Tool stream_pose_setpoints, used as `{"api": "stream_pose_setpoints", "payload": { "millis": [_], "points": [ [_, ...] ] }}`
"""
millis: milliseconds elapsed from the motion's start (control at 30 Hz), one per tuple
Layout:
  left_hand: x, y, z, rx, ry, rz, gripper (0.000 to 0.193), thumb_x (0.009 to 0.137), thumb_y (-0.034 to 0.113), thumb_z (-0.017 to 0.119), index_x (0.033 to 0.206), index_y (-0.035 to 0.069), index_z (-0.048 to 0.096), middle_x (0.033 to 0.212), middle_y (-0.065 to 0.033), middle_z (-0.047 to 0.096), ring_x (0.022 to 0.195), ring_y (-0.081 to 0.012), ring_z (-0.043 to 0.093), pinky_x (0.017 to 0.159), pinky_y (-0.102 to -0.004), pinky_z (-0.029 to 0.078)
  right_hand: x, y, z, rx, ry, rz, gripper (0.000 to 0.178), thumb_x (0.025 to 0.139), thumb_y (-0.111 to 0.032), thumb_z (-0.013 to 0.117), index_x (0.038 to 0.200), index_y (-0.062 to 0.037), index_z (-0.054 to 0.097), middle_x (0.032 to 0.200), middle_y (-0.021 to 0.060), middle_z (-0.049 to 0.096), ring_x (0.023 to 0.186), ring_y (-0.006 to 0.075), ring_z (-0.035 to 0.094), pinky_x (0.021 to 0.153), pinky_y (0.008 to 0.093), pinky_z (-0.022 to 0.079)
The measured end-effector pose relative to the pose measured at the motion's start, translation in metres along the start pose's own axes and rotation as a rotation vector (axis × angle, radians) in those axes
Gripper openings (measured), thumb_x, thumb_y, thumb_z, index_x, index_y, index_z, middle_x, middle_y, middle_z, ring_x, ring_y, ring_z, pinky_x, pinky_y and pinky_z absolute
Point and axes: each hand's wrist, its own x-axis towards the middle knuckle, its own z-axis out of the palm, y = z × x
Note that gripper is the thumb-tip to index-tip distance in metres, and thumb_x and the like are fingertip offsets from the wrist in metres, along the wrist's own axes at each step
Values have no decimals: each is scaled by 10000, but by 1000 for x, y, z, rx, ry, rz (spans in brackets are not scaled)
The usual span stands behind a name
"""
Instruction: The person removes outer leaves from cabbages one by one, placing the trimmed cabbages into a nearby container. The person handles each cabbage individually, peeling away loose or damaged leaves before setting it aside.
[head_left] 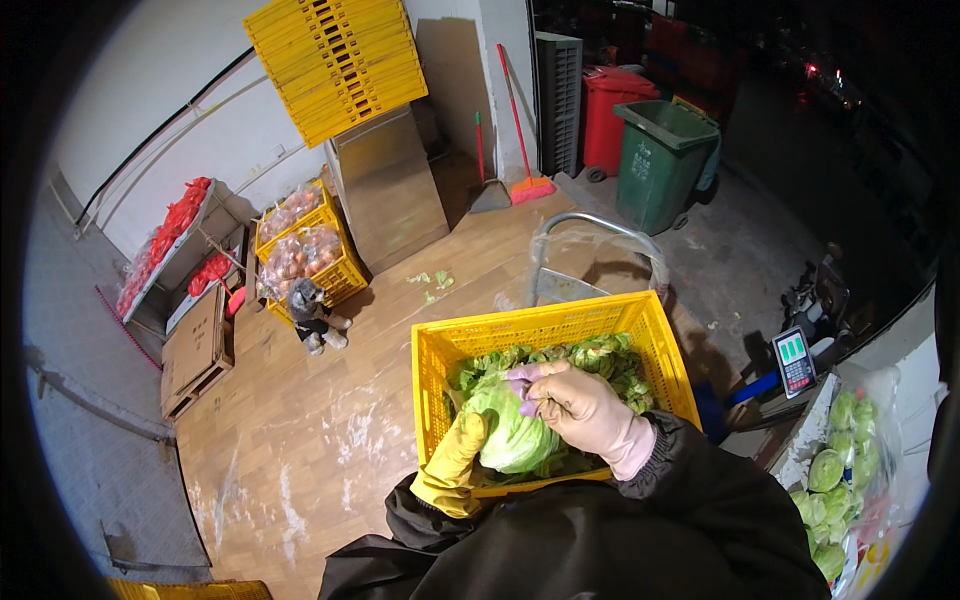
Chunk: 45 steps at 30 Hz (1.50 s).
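Observation:
A pale green head of lettuce rests in a yellow plastic crate in front of me. My left hand, in a yellow glove, grips the lettuce from its left side. Over the top right of the lettuce is my right hand, in a pale pink glove with purple fingertips. Its fingers are drawn together, and whatever they may pinch is hidden. Loose, darker lettuce leaves fill the crate behind and around the head.
A metal trolley handle rises behind the crate. A small grey dog sits near yellow crates of bagged onions. Lettuce scraps lie on the floor. At right are a lit scale display, bagged green vegetables and a green bin.

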Motion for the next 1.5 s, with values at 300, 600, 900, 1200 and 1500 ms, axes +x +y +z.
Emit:
{"api": "stream_pose_setpoints", "payload": {
  "millis": [300, 600, 900, 1200, 1500],
  "points": [
    [2, -4, -3, -160, 71, -128, 671, 960, 423, 609, 1461, 31, 397, 1414, -135, 513, 1292, -235, 513, 1075, -373, 438, -1, -5, -17, 182, -275, 98, 684, 892, -281, 722, 1456, -46, 413, 1490, 137, 443, 1392, 236, 403, 1148, 369, 340],
    [-5, -8, 6, -26, 170, -415, 573, 973, 360, 617, 1411, 23, 466, 1352, -129, 569, 1192, -240, 594, 987, -375, 511, -54, 17, 8, 90, -88, 233, 203, 915, -123, 689, 1087, -44, 617, 925, 124, 676, 745, 236, 663, 657, 331, 541],
    [-1, -23, -21, 189, 50, -34, 1022, 697, 358, 883, 1472, -36, 346, 1437, -149, 459, 1363, -250, 411, 1131, -370, 317, -81, 65, 6, 577, -206, 1182, 365, 1017, -283, 446, 1251, -27, 560, 1066, 111, 664, 989, 199, 623, 825, 349, 513],
    [9, -17, -15, 1091, 85, 572, 1084, 642, 372, 926, 1451, -62, 350, 1399, -223, 477, 1318, -322, 471, 1086, -430, 385, -39, 4, -2, 731, -58, 576, 508, 964, -251, 656, 1391, -28, 493, 1337, 78, 551, 1201, 153, 518, 1054, 297, 406],
    [15, -53, -15, 484, 201, 312, 939, 711, 192, 899, 1454, -3, 358, 1272, -114, 574, 1135, -190, 580, 968, -326, 491, -46, 6, 9, 288, 49, 510, 405, 906, -98, 711, 1255, -14, 524, 1238, 86, 562, 1157, 146, 505, 1026, 291, 395]
  ]
}}
